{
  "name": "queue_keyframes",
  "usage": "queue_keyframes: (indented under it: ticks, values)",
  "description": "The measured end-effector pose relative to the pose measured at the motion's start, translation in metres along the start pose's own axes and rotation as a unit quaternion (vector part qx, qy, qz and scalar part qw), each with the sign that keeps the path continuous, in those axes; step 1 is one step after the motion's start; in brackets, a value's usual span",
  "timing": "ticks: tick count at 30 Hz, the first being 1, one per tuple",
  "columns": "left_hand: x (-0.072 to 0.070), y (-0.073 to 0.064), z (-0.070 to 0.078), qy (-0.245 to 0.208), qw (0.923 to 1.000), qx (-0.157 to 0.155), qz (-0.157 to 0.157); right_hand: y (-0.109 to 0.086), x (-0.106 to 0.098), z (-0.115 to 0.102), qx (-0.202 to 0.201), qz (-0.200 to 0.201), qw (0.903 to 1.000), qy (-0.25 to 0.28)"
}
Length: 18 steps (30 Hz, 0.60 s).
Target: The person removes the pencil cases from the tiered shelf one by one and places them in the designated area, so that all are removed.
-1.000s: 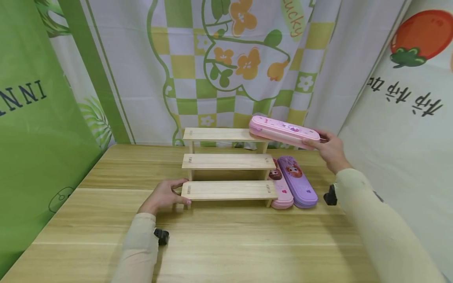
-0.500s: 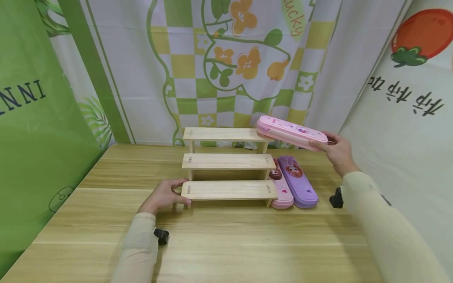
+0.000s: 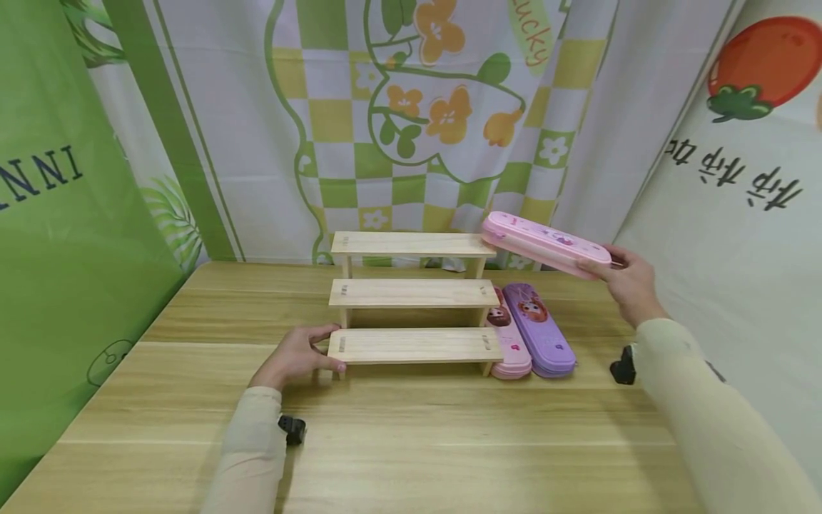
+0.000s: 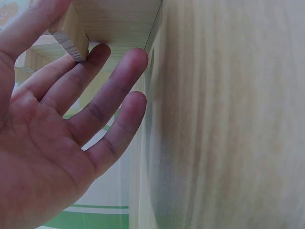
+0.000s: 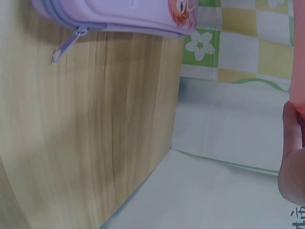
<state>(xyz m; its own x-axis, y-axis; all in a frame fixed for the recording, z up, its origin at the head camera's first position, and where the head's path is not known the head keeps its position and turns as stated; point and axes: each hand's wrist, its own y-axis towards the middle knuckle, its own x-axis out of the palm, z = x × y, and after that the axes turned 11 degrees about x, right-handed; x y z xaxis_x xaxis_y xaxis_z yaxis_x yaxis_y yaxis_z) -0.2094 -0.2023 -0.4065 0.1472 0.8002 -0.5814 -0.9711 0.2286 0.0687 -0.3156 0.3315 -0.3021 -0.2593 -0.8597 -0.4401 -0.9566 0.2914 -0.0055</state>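
Observation:
A three-tier wooden display rack (image 3: 414, 293) stands on the table. My left hand (image 3: 298, 355) grips the left end of its lowest board, thumb at the front edge and forefinger at the back. In the left wrist view, the left hand's other fingers (image 4: 107, 102) extend under and beside the board end (image 4: 71, 36). My right hand (image 3: 632, 282) holds a pink zipped pencil case (image 3: 546, 243) by its right end, raised and sloping down to the right. The case's left end overlaps the top board's right end. Only part of the right hand (image 5: 293, 167) shows in the right wrist view.
On the table (image 3: 411, 442), a second pink pencil case (image 3: 514, 346) lies against the rack's right side, partly hidden by it. Beside it is a purple pencil case (image 3: 542, 332), its zip pull (image 5: 69, 45) hanging. Printed curtains (image 3: 411, 128) enclose the back and sides.
My right hand has drawn the raised pink pencil case to the right, away from the middle of the top board. The left hand and the rack have stayed in place.

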Motion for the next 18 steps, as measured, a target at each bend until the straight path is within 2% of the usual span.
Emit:
queue_keyframes:
  ticks: [18]
  values:
    - [0.000,0.000,-0.001,-0.009,1.0000,0.002,0.000,0.001,-0.022,0.024,0.030,0.013,0.9994,0.009]
